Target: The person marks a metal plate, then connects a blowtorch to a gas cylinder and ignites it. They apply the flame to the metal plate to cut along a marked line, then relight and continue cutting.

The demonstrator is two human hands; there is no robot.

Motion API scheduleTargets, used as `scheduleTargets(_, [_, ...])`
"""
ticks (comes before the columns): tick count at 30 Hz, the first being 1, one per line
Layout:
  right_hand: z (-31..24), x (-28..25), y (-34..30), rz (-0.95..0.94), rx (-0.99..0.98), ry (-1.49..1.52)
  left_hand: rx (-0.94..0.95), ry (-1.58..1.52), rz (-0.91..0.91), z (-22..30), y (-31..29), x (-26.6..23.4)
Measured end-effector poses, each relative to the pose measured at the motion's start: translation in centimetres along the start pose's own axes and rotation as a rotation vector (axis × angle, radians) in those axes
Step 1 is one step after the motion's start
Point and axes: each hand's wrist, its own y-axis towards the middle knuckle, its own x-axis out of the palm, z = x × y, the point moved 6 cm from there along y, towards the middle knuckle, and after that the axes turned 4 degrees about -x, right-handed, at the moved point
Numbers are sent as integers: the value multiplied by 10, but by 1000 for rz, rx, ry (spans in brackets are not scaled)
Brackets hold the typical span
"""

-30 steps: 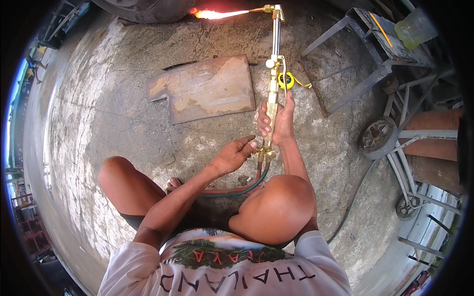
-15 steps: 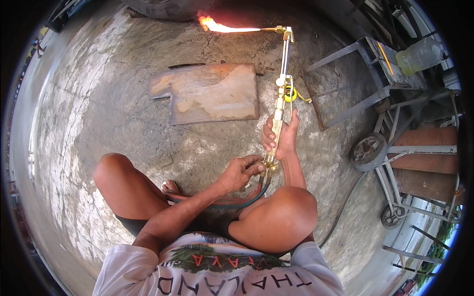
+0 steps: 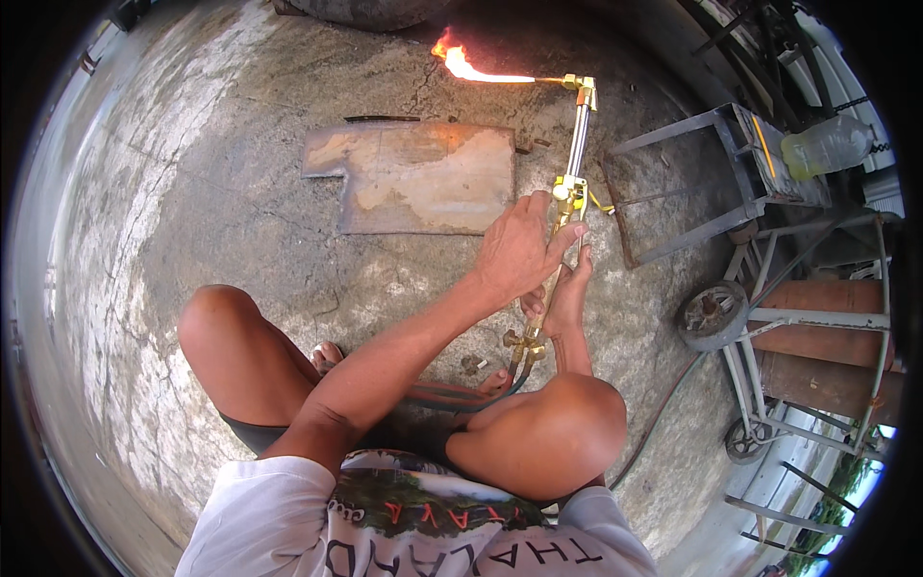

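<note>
A brass cutting torch (image 3: 578, 144) stands up and away from me, its head bent left and an orange flame (image 3: 471, 73) burning from the nozzle. My right hand (image 3: 569, 300) is wrapped round the lower handle, beside the lever. Higher up, my left hand (image 3: 519, 245) closes on the torch body just below the valve at its middle; some of its fingertips are hidden. Two hoses (image 3: 517, 381), one reddish and one dark green, join the torch at its lower end by the brass valves (image 3: 525, 342).
A rusty steel plate (image 3: 423, 183) with a notched left side lies on the concrete floor (image 3: 231, 221). A yellow tape measure (image 3: 583, 192) is behind the torch. To the right are a metal stand (image 3: 723, 144), a plastic bottle (image 3: 827, 149) and a wheeled cart (image 3: 817, 317) carrying rust-coloured cylinders.
My left hand has moved from the valves at the lower end up to the torch's middle. The flame still burns, and the torch sits slightly lower and further right in view.
</note>
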Motion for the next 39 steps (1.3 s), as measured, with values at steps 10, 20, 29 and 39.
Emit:
scheduleTargets(10, [17, -14, -12, -95, -4, 103, 173, 429, 53, 10, 24, 29])
scheduleTargets(20, [39, -11, -11, -59, 49, 68, 61, 362, 95, -21, 23, 36])
scheduleTargets(29, [54, -12, -4, -64, 87, 30, -127, 259, 89, -42, 20, 36])
scheduleTargets(39, [59, -14, -4, -65, 130, 40, -159, 248, 32, -40, 16, 28])
